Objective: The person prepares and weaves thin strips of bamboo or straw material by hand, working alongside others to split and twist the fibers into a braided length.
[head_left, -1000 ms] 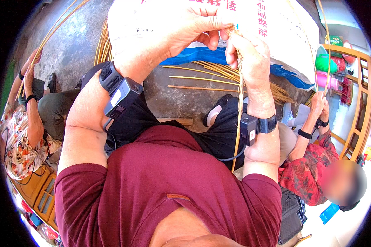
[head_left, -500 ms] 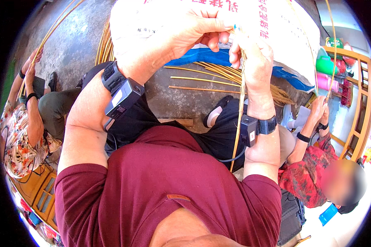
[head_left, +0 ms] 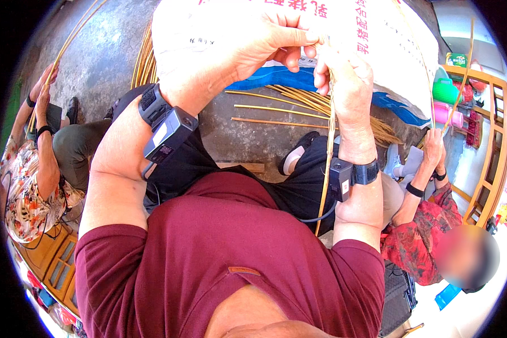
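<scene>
Up at the white printed sack, my left hand (head_left: 284,42) pinches thumb against forefinger at the top end of a thin, pale yellow straw stalk (head_left: 330,121). Close beside it, my right hand (head_left: 346,79) is closed around the same stalk just below that end. The stalk looks frayed or twisted in its upper part and hangs down past my right wrist toward my lap. What exactly lies between my left fingertips is too small to make out.
A white sack (head_left: 208,39) with a blue border spreads in front of me. Yellow stalks (head_left: 298,98) lie on the concrete floor. Co-workers sit at my left (head_left: 39,174) and right (head_left: 417,242), each handling long stalks. A wooden rack (head_left: 493,152) stands at the far right.
My hands barely move; a small blue spot at my left fingertips no longer shows. The co-worker on the right has brought their hands and stalk slightly lower, and the stalk tilts more rightward.
</scene>
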`<state>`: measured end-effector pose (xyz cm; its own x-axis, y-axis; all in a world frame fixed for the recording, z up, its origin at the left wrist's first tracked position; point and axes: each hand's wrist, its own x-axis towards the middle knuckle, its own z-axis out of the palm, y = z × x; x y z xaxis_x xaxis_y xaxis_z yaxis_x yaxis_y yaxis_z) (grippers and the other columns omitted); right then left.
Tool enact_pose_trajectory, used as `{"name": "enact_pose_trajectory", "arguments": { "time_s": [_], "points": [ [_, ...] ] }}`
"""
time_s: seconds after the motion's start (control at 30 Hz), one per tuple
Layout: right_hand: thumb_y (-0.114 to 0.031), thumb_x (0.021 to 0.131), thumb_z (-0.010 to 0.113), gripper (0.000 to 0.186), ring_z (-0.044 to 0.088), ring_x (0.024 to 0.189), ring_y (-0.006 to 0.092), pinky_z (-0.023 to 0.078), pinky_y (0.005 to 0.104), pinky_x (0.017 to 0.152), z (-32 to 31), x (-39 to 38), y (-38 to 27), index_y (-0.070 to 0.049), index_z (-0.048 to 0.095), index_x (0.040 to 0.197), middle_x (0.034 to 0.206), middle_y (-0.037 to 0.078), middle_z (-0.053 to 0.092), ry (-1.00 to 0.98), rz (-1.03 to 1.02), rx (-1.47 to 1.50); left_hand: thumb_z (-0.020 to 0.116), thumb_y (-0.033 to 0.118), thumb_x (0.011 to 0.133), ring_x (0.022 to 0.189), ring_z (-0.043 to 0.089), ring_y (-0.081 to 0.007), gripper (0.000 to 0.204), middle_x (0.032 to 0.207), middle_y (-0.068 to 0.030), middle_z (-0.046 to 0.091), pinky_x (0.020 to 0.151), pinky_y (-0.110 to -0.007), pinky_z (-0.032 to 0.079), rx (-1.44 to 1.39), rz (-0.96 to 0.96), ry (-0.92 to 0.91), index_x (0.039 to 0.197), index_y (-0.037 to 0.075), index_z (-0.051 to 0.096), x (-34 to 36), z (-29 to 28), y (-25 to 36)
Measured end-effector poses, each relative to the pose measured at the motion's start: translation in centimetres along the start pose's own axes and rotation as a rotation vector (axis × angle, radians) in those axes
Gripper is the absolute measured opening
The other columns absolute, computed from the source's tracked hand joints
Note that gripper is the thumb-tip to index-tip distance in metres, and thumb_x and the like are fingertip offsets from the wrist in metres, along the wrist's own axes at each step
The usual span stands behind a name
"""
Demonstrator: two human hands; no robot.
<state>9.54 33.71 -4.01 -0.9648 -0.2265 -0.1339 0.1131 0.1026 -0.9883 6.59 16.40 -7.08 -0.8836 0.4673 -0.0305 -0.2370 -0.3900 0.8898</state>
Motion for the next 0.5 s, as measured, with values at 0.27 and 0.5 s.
{"name": "enact_pose_trajectory", "arguments": {
  "time_s": [0.27,0.5],
  "points": [
    [-0.019,0.087,0.053,0.023,0.049,0.049,0.0038,0.037,0.0167,0.043,0.03,-0.15,0.04,-0.003,0.061,0.073,0.058,-0.001,0.054,0.008,0.002,-0.01,0.061,0.019,0.086,0.052,0.052,-0.0078,0.014,0.071,-0.0027,0.061,0.052,-0.022,0.046,0.056,0.0,0.034,0.089,0.006,0.064,-0.28,-0.01,0.03],
    [-0.019,0.087,0.053,0.022,0.049,0.049,0.0037,0.038,0.0169,0.043,-0.08,-0.16,-0.06,-0.003,0.061,0.073,0.059,-0.001,0.054,0.007,0.007,-0.056,0.059,0.018,0.087,0.054,0.051,-0.0056,0.013,0.071,-0.0013,0.061,0.05,-0.019,0.041,0.207,0.055,0.029,0.09,0.006,0.064,-0.09,-0.06,0.07]
  ]
}}
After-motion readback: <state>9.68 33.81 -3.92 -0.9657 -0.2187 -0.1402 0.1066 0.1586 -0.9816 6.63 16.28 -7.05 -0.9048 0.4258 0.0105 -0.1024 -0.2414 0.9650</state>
